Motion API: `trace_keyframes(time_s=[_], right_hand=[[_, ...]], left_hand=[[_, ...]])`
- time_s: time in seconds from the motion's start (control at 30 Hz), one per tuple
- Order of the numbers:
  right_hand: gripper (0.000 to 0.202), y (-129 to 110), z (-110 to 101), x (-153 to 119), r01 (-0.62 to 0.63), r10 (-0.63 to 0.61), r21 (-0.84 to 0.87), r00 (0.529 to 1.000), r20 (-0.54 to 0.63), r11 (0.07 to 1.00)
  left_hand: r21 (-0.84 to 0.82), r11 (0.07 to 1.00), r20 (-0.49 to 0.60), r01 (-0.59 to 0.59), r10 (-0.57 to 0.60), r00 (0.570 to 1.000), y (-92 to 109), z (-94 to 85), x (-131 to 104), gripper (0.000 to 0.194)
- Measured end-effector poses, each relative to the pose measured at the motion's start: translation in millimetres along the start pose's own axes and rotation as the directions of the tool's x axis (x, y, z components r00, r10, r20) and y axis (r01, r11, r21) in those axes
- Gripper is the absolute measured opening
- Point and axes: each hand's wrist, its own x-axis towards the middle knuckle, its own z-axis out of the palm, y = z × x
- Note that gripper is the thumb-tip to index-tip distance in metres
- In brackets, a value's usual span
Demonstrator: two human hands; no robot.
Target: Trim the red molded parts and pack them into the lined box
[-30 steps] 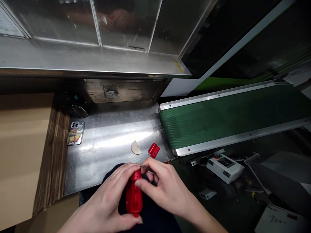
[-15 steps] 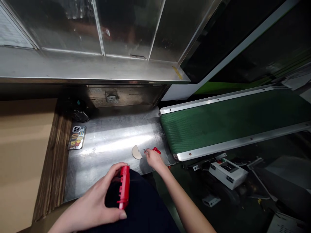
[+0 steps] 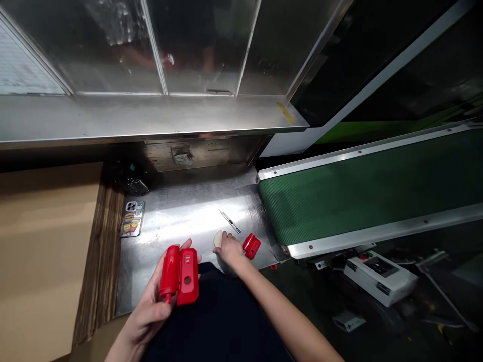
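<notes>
Apparently work is midway: the left hand [image 3: 145,311] grasps a red part [image 3: 184,271], the right hand [image 3: 231,250] touches the pale piece [image 3: 218,238], grip unclear, while the knife [image 3: 230,221] and a second red part [image 3: 249,244] lie on the table [image 3: 169,221].

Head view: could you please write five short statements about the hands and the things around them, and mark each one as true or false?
1. The left hand holds a red plastic part. True.
2. The right hand is at the pale piece, partly covering it. True.
3. The knife is held in the right hand. False: it lies loose on the metal table.
4. The phone is on top of the cardboard stack. False: it lies on the metal table, beside the stack.
5. A smaller red piece lies near the right hand. True.
</notes>
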Motion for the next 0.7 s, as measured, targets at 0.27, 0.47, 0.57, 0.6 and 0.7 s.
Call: trace_keyframes(time_s=[0.27,0.47,0.57,0.6,0.7], right_hand=[[0.028,12,-16,-16,0.035,-0.073,0.316,0.992,0.108,0.948],[0.036,3,-80,-87,0.108,-0.242,0.654,0.963,0.118,0.749],[0.031,-13,-117,-127,0.206,-0.303,0.738,0.953,-0.003,0.642],[0.025,-19,-126,-138,0.253,-0.311,0.729,0.949,-0.058,0.636],[0.012,-37,-141,-156,0.326,-0.308,0.584,0.942,-0.135,0.744]], left_hand=[[0.043,0.998,-0.101,-0.051,0.056,0.993,-4,6.3,24,0.103],[0.077,0.985,-0.117,-0.154,0.162,0.980,-14,-2.9,43,0.084],[0.117,0.974,-0.148,-0.196,0.212,0.966,-17,-2.6,49,0.080],[0.128,0.970,-0.157,-0.208,0.227,0.961,-17,-1.5,50,0.080],[0.176,0.952,-0.162,-0.252,0.280,0.946,-20,2.9,51,0.082]])
